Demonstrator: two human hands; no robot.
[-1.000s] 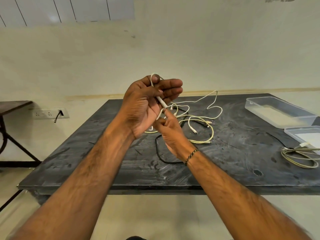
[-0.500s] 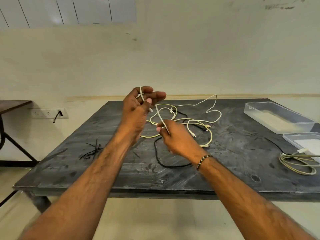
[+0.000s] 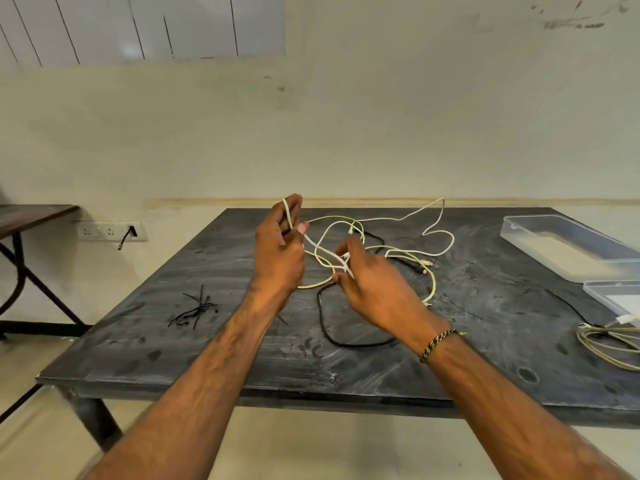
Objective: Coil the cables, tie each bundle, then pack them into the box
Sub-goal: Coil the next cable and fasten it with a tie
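**White cable held between two hands above the black table**

The left hand (image 3: 278, 251) is raised above the black table (image 3: 242, 358), its fingers curled round a loop of the white cable (image 3: 320, 250), which passes over the fingertips and down behind the palm. From there the cable runs to the right hand (image 3: 372, 285), which pinches it between thumb and forefinger just beside the left hand. A braided bracelet (image 3: 438, 342) sits on the right wrist.

Beyond the hands, the loose remainder of the white cable lies tangled with a yellowish cable (image 3: 431, 282) on the table's middle. A black cable (image 3: 325, 327) curves across the table under the right forearm. Near the table's left edge lies a small heap of black ties (image 3: 195, 311).

At the table's far right corner stands a clear plastic box (image 3: 568, 251), with a second clear tray (image 3: 614, 296) just in front of it. A coiled cable bundle (image 3: 609, 344) rests at the right edge, touching that tray.

A wall socket (image 3: 110, 231) sits left of the table.
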